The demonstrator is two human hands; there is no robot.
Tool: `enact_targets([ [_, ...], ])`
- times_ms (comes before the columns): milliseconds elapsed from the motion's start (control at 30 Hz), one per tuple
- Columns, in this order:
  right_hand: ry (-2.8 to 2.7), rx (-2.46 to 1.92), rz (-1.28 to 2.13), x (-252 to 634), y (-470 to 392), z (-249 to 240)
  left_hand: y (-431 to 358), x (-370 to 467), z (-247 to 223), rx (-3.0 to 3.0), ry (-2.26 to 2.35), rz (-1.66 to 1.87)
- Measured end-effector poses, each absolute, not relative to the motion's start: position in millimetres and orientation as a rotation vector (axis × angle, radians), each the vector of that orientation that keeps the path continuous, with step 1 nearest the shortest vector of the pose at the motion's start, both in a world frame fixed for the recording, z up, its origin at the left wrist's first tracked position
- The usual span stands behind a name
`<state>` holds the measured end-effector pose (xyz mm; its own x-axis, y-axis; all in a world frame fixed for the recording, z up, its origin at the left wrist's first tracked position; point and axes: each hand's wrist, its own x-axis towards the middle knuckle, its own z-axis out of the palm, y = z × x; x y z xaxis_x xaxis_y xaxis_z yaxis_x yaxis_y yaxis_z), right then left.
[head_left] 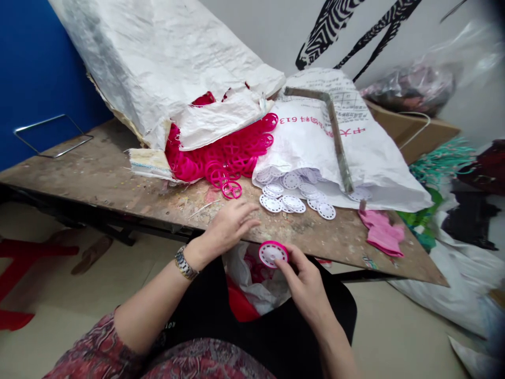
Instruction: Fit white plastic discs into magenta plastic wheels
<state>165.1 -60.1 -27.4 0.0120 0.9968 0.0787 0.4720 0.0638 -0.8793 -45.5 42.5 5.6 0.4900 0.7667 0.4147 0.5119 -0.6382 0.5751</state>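
Note:
My right hand (305, 279) pinches a round plastic piece (273, 253), a white slotted disc framed by a pink rim, just off the table's front edge. Over that edge, my left hand (231, 227) reaches with fingers stretched out and nothing visible in them. Beyond its fingertips lie loose pink spoked rings (231, 189), spilling from a large white woven sack (165, 68). White slotted discs (292, 203) are spread on the table to the right, at the mouth of a second white sack (303, 121).
A bent metal bar (337, 137) rests on the second sack. Pink cloth (382, 231) lies at the table's (102, 163) right end. Below the edge, an open bag (272, 295) between my knees holds pink pieces. A wire stand (55, 136) is at far left, a red stool (23, 263) below.

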Motion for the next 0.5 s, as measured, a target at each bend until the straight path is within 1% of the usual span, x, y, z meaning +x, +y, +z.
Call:
enact_targets([
  [67, -1.704, -1.613, 0.736, 174.4, -67.6, -41.5, 59.0, -53.9, 3.3, 2.497, 1.279, 0.964],
  [200, -1.786, -1.719, 0.466, 189.0, -75.2, -67.7, 87.5, -65.2, -7.7, 2.673, 1.533, 0.779],
  [333, -1.767, -1.687, 0.506, 188.2, -75.7, -65.8, 99.7, -67.7, -18.9, 2.735, 1.575, 0.704],
  [433, -1.747, -1.612, 0.595, 181.8, -71.1, -47.0, 100.4, -65.5, -21.6, 2.719, 1.544, 0.735],
  [500, -1.724, -1.572, 0.598, 179.5, -64.7, -31.9, 97.8, -62.6, -19.9, 2.643, 1.497, 0.826],
])
